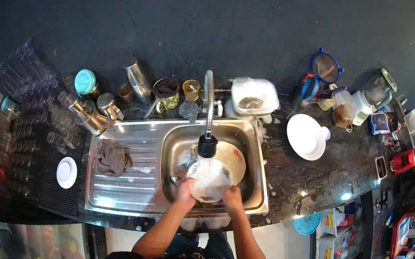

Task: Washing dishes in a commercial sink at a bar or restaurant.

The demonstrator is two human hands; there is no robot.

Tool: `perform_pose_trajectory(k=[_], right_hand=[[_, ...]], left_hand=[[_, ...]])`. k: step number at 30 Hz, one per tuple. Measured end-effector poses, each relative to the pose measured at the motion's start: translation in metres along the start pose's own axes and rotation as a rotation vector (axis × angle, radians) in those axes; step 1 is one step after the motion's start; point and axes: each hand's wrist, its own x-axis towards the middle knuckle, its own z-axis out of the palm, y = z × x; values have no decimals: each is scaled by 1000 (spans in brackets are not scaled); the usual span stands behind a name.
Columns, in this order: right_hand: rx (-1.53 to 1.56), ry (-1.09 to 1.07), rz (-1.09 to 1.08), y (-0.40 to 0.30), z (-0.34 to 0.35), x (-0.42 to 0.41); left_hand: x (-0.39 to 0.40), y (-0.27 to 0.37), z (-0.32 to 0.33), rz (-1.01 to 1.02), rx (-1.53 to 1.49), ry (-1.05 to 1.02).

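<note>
Over the steel sink basin (172, 140), my left hand (186, 193) and my right hand (233, 199) grip opposite sides of a white plate (209, 184) with a dark floral pattern. Water from the black spray head (207, 147) of a flexible faucet falls onto this plate. Behind and partly beneath it rests a larger white dish (236, 161) with red flowers. Metal cutlery (180, 168) lies in the basin left of the held plate, partly covered.
Left of the basin, a dark cloth (113, 158) lies on the ribbed drainboard (139, 184). A foamy white tub (255, 96) stands behind the sink. White plates (306, 136) sit on the right counter, near a blender (366, 101). Glasses (28, 139) and metal cups (85, 116) crowd the left.
</note>
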Motion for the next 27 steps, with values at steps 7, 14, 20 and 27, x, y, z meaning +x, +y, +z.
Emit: perform_pose_trajectory(k=[7, 14, 20, 27], right_hand=[[34, -47, 11, -11, 8, 10], [-859, 91, -406, -114, -50, 10], [-504, -148, -461, -96, -67, 58], [114, -547, 273, -85, -12, 133]], left_hand=[[-2, 45, 11, 274, -9, 150], [53, 42, -3, 231, 25, -47], [2, 18, 33, 168, 245, -159], [2, 7, -1, 336, 250, 1]])
